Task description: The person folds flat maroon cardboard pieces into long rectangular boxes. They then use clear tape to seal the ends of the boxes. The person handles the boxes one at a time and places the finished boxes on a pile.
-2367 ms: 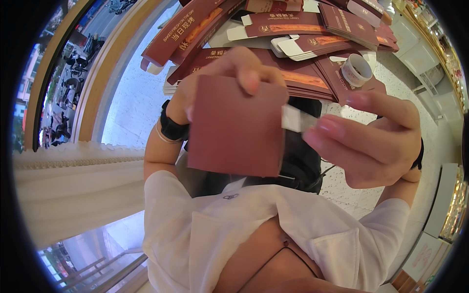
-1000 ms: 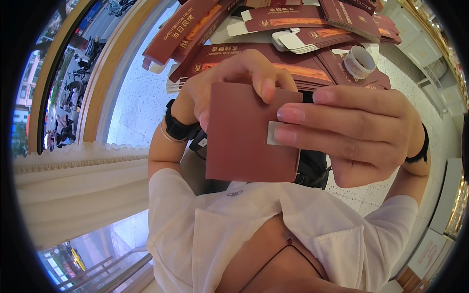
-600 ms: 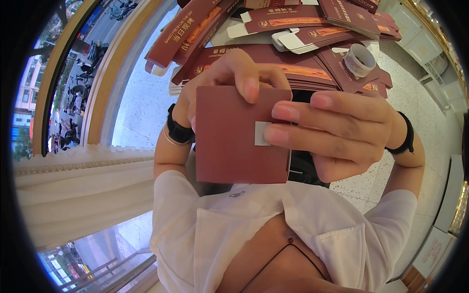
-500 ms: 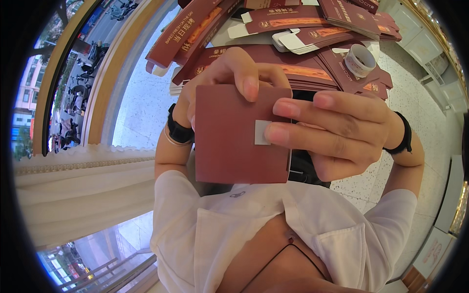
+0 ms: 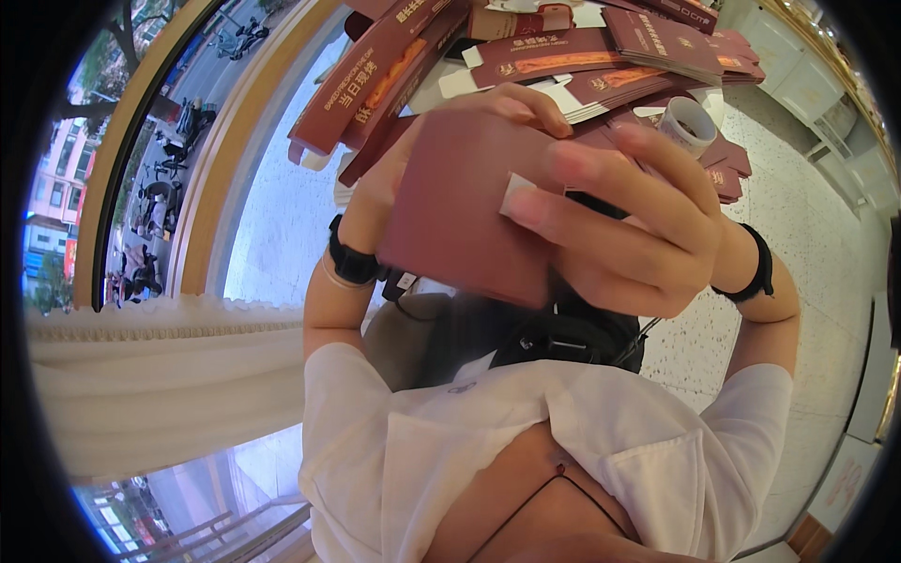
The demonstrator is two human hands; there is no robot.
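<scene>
A dark red box [image 5: 469, 197] is held up in front of my chest, its square face tilted and slightly blurred. My left hand [image 5: 533, 105] is closed round it from the far left side, with its fingers curled over the top edge. A small pale sticker [image 5: 516, 190] lies near the right edge of the face. My right hand [image 5: 648, 225] is at that edge, one fingertip pressed on the sticker and another fingertip near the box's upper right corner. Its thumb is hidden, and so is the rest of the box behind the face.
Flat dark red cartons [image 5: 554, 61] lie in overlapping stacks beyond my hands. A roll of tape [image 5: 678, 133] stands on them at the right. A black bag [image 5: 563, 342] is at my waist. At the left are a window frame [image 5: 211, 141] and a cream curtain [image 5: 169, 375].
The box has tilted, and its lower edge has risen. Both hands have moved slightly up with it. The right fingertip covers more of the sticker, and the black bag shows more below.
</scene>
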